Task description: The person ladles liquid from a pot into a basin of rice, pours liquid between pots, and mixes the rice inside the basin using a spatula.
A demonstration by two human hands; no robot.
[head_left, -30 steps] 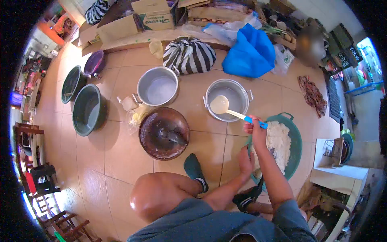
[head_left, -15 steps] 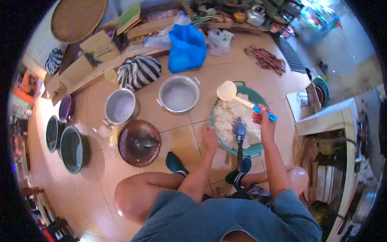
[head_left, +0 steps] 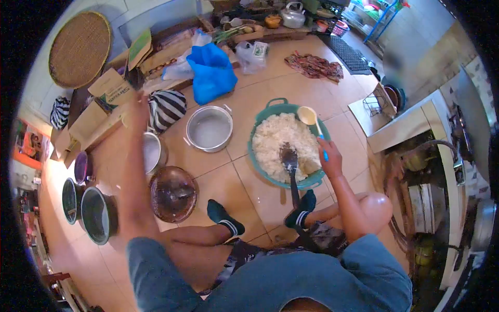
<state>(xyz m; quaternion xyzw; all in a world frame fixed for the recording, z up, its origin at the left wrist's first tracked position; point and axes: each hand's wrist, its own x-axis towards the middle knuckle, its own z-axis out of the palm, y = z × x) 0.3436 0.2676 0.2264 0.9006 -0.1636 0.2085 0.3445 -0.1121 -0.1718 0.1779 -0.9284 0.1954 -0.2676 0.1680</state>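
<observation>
Right hand grips ladle by its blue handle, above green basin holding rice; left hand raised, blurred, finger state cannot be determined

There are two hands and two dark socks. Vessels on the floor: two aluminium pots, one handled green basin heaped with rice, two dark green tubs, one purple basin, one brown mortar. Also one cream ladle, one dark serving spoon, one kettle, one blue bag, two striped bundles.
</observation>
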